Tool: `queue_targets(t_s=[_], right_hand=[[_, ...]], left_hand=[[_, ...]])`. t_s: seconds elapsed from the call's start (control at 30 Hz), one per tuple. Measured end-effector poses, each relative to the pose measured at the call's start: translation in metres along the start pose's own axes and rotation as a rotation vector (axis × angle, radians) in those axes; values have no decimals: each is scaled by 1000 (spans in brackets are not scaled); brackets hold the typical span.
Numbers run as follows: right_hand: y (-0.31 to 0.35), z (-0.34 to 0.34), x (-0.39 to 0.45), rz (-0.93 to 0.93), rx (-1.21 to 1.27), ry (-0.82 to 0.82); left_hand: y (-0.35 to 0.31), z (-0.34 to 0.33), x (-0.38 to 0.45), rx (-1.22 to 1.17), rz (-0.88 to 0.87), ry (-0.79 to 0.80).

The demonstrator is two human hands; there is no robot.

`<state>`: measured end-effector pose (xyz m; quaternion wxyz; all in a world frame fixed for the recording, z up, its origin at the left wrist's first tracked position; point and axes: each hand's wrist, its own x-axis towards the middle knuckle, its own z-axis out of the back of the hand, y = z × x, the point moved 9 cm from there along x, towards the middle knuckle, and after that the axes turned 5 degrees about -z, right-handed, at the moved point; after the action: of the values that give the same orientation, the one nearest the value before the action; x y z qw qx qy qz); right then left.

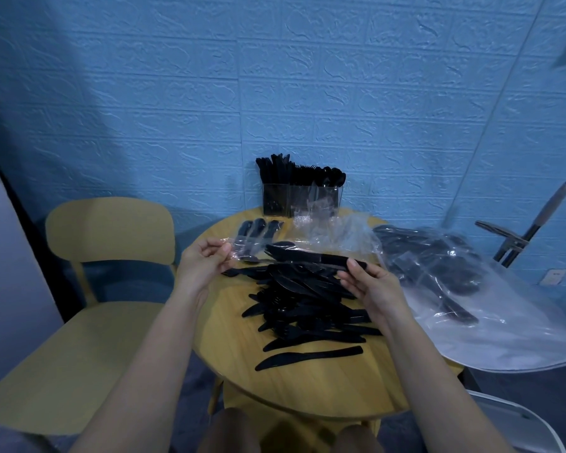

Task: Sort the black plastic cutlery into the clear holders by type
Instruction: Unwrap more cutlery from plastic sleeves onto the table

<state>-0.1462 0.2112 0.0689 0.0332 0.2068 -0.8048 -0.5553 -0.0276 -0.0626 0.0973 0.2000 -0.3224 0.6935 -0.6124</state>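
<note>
A heap of loose black knives and forks (307,305) lies in the middle of the round wooden table (236,371). Above it I hold a clear-wrapped pack of black knives (304,256) level. My left hand (203,259) pinches the empty end of the wrapper. My right hand (370,282) grips the pack's handle end. The clear holders (303,199) stand at the table's far edge by the wall, filled with upright knives, forks and spoons. A wrapped pack of spoons (258,230) lies at the far left of the table.
Crumpled clear wrappers (334,233) lie in front of the holders. A big clear bag with more black cutlery (464,289) covers the table's right side and hangs over its edge. A yellow chair (89,289) stands at the left, a white chair (520,420) at the lower right.
</note>
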Motion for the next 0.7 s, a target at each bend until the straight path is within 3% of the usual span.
queue_targets(t_s=[0.1, 0.27, 0.37, 0.5, 0.6, 0.7], right_hand=[[2, 9, 0, 11, -33, -35], [10, 27, 2, 79, 4, -154], [10, 23, 4, 74, -72, -148], [-2, 12, 12, 36, -335, -144], [2, 12, 14, 105, -779, -217], [15, 4, 10, 226, -969, -279]], left_hand=[[-1, 11, 4, -10, -3, -44], [-1, 57, 9, -105, -29, -307], [4, 67, 6, -141, -35, -376], [14, 45, 2, -144, 16, -291], [16, 19, 0, -111, 28, -178], [19, -5, -2, -104, 54, -93]])
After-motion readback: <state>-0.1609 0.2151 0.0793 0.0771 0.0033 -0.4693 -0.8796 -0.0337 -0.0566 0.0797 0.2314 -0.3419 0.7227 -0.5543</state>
